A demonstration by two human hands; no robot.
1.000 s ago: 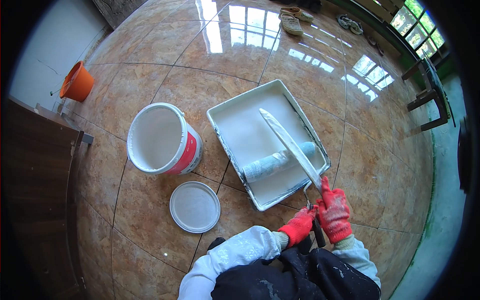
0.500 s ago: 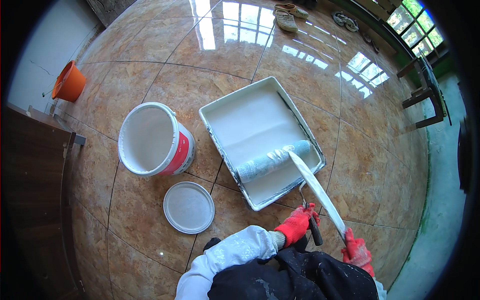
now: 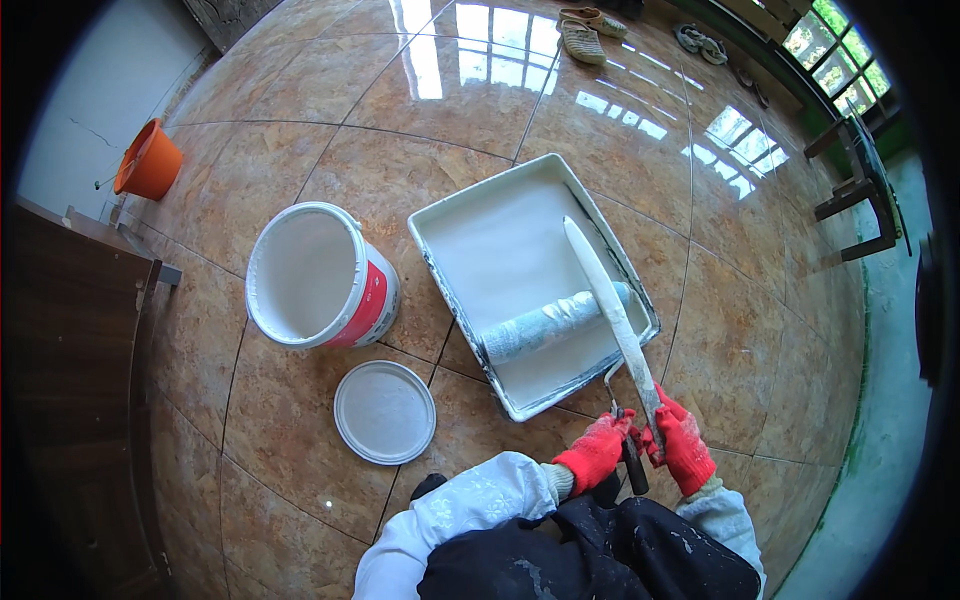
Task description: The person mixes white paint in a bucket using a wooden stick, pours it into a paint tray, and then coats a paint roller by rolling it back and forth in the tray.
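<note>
Paint tray (image 3: 470, 215) is the landmark: white, rectangular, sits on the glossy brown tiled floor (image 3: 300, 430), turned at an angle. Paint roller (image 3: 545, 325) lies inside the tray at its near end, sleeve wet, grey-white, lying across the tray's width. Its wire frame runs off the tray's near right corner down to a dark handle (image 3: 633, 470).

Left hand (image 3: 595, 450), red glove, just below the tray's near right corner, fingers curled shut around the roller handle. Right hand (image 3: 682, 445), red glove, just right of the left hand, fingers wrapped tight around a long white paint-coated stick (image 3: 610, 300). Stick slants up from that hand over the tray's right edge, crossing above the roller's right end; tip ends over the tray's middle. Whether stick touches the roller: cannot tell.

White paint bucket (image 3: 315, 275) with red band, open, tipped toward camera view, stands just left of the tray, not touching it. Round white lid (image 3: 384, 411) lies flat on the floor below the bucket, near the tray's near left corner, apart from both. Orange pot (image 3: 148, 162) far left of the tray by the wall. Pair of sandals (image 3: 585, 30) well beyond the tray's far side. Dark wooden furniture (image 3: 70, 380) far left, at frame edge. Person's white sleeves and dark paint-flecked clothing below the tray.
</note>
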